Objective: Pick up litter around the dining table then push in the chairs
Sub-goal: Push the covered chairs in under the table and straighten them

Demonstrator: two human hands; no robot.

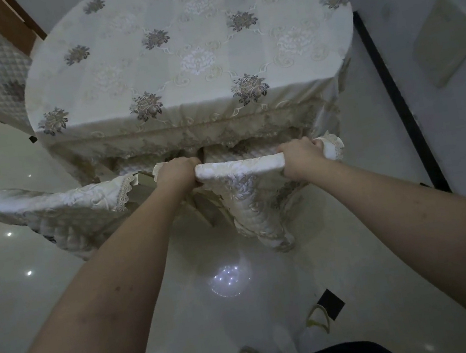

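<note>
Both hands, left hand (177, 171) and right hand (299, 156), curled around cream quilted chair (240, 175) top.

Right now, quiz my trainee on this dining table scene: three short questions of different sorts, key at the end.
1. True or false: both hands grip the top edge of the chair back nearest the camera.
2. Multiple choice: the second covered chair beside it stands on which side of the gripped one? A) the person's left B) the person's right C) behind the table
3. Fill in: the tablecloth bears a pattern of ____.

Key:
1. True: the left hand and right hand curl over the covered top edge.
2. A
3. flowers
</note>
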